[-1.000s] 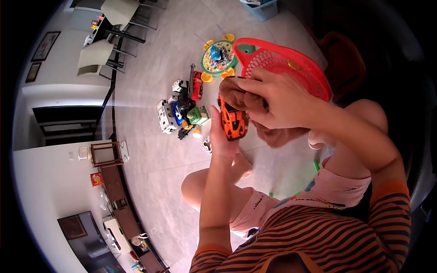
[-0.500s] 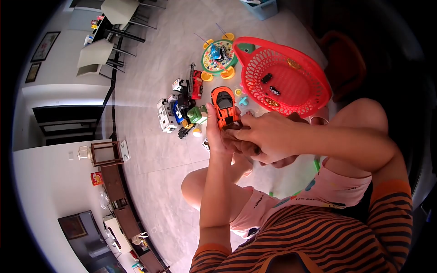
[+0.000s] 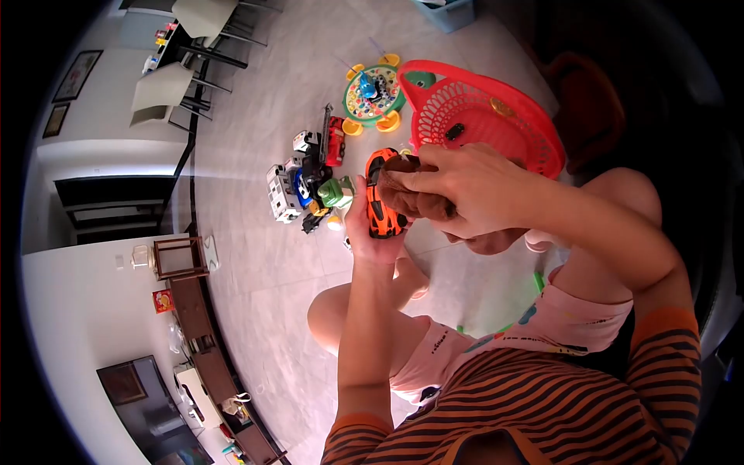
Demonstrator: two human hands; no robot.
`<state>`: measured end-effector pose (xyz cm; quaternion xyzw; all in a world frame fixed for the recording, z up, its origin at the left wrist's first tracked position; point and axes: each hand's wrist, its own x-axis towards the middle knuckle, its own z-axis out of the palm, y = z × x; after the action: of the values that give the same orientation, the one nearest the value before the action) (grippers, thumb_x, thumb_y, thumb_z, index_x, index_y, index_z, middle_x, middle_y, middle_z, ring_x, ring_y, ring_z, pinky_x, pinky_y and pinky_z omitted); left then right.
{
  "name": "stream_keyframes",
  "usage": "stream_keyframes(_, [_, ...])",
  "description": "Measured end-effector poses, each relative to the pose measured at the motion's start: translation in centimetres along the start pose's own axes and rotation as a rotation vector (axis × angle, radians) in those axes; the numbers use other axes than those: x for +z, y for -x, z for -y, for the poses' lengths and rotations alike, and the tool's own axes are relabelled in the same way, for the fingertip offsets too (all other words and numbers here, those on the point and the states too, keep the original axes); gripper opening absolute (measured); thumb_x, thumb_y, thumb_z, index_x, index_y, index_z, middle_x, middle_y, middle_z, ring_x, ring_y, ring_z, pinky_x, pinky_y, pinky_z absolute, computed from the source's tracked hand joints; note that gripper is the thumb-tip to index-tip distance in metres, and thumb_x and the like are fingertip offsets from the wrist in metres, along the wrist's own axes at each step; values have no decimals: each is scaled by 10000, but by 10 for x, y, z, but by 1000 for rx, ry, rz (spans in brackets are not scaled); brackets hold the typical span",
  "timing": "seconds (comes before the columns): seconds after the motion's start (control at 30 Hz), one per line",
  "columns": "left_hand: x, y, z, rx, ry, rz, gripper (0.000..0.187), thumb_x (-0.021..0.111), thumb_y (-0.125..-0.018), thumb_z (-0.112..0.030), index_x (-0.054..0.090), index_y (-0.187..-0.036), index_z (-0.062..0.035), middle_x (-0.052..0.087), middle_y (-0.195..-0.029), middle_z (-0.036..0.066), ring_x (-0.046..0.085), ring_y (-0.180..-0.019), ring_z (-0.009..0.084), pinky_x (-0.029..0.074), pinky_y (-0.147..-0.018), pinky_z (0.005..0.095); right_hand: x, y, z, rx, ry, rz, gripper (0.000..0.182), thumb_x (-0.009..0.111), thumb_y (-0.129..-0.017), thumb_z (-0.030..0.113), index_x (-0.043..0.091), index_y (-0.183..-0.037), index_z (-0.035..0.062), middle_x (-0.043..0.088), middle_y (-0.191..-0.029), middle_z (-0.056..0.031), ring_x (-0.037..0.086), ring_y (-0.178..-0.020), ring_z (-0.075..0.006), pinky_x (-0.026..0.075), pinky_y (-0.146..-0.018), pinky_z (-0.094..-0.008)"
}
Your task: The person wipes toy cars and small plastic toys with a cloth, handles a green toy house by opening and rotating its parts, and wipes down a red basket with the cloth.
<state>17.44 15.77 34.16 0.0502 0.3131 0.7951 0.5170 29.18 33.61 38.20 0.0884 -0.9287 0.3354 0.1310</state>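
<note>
An orange toy car (image 3: 375, 217) with black windows rests in my left hand (image 3: 370, 241), whose fingers hold it from the side and below. My right hand (image 3: 480, 190) grips a bunched brown cloth (image 3: 418, 200) and presses it on the car's roof and upper side. The cloth covers part of the car, and its loose end hangs below my right hand. Just beyond my hands stands a red plastic basket (image 3: 549, 155) with a couple of small items inside, partly hidden by my right hand.
Left of my hands is a cluster of toy vehicles, including a green one (image 3: 336, 192), a red truck (image 3: 335, 141) and a white one (image 3: 283, 194). A round fishing toy (image 3: 373, 96) stands beyond. A blue bin (image 3: 449, 15) is farther off. White chairs (image 3: 164, 93) are at upper left.
My right hand has moved with the brown cloth from the car's near end up over its roof. The car has tilted in my left hand, showing more of its side.
</note>
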Motion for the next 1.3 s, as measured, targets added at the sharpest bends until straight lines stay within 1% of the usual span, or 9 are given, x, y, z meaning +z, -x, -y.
stream_keyframes(0.1, [5, 0, -1, 25, -9, -27, 484, 412, -931, -456, 517, -1205, -71, 607, -1104, 82, 573, -1004, 223, 437, -864, 367, 2, 1, 0, -103, 52, 39, 393, 634, -702, 242, 592, -1090, 194, 534, -908, -113, 596, -698, -304, 475, -588, -431])
stream_keyframes(0.17, [14, 0, 1, 125, -113, -292, 478, 423, -923, -467, 534, -1163, -69, 627, -1027, 82, 609, -891, 239, 478, -775, 355, 3, 3, -2, -131, 53, 81, 306, 637, -691, 246, 608, -988, 178, 537, -887, -114, 598, -696, -304, 473, -598, -427])
stream_keyframes(0.3, [0, 3, -7, 22, -46, -30, 493, 428, -906, -507, 552, -1058, -55, 615, -750, 138, 571, -573, 259, 462, -521, 329, -14, 0, -13, 15, 0, 238, 60, 603, -658, 174, 583, -688, 127, 569, -767, -84, 598, -689, -311, 445, -586, -432])
stream_keyframes(0.5, [12, 7, -1, 80, -203, -133, 494, 398, -929, -474, 509, -1128, -36, 588, -851, 116, 561, -645, 221, 443, -531, 321, -21, -4, -14, 19, 23, -253, 213, 626, -668, 168, 584, -872, 125, 548, -845, -105, 585, -723, -326, 457, -612, -437])
stream_keyframes(0.83, [15, -1, 16, 126, -464, -79, 537, 320, -942, -508, 471, -1156, -39, 602, -884, 133, 581, -697, 212, 476, -569, 315, -25, -9, -30, 224, 157, -11, 193, 620, -704, 162, 635, -894, 134, 564, -822, -97, 580, -720, -313, 452, -604, -432])
stream_keyframes(0.9, [9, -3, 10, 86, -393, -6, 575, 275, -945, -528, 477, -1149, -29, 603, -883, 141, 559, -691, 206, 454, -589, 309, -20, -13, -37, 241, 98, -199, 89, 618, -692, 178, 589, -753, 121, 565, -795, -95, 589, -747, -308, 442, -608, -452])
stream_keyframes(1.03, [11, -6, 18, 159, -518, -102, 522, 240, -978, -446, 490, -1153, -23, 600, -925, 132, 547, -786, 196, 432, -696, 297, -15, -8, -22, 35, 65, -317, 258, 621, -692, 204, 604, -943, 145, 567, -822, -116, 593, -737, -323, 455, -607, -453])
stream_keyframes(1.13, [16, -1, 20, 132, -444, -129, 369, 321, -986, -332, 490, -1171, -60, 594, -1036, 47, 570, -928, 169, 443, -819, 316, -10, -6, -10, 131, 85, -57, 501, 634, -697, 221, 526, -1178, 131, 576, -921, -136, 603, -765, -335, 479, -638, -454])
stream_keyframes(1.3, [12, -6, 22, 185, -341, -239, 399, 324, -982, -356, 464, -1225, -73, 575, -1100, 37, 554, -998, 159, 436, -870, 315, 13, -1, -3, 63, 86, -65, 592, 629, -722, 258, 459, -1247, 45, 555, -954, -134, 603, -748, -329, 492, -615, -436])
